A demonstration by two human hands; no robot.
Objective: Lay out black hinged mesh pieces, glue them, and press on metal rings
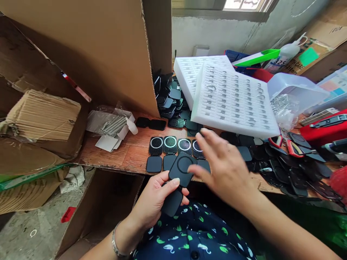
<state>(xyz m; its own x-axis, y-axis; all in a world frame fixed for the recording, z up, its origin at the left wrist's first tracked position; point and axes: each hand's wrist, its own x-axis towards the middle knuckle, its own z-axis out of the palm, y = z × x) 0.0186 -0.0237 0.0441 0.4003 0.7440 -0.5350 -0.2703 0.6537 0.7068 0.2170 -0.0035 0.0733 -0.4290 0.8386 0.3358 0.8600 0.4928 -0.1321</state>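
Head view: the right hand (225,168) is blurred, fingers spread and apart, holding nothing, hovering just above the row of pieces and covering part of it. The left hand (154,196) is clamped on a black hinged case (177,180), thumb on top, fingers beneath; its lower half is partly hidden by the fingers. The case sits over the table (130,153) edge, near the person's lap. On the table four ringed pieces (170,144) stand in a row, the fourth partly covered; two flat black squares (154,163) show below them, any others hidden. Two white foam trays (233,104) overlap behind. The black heaps left (169,99) and right (292,166) cannot be counted. A cardboard flap (89,50) hides whatever lies behind it.
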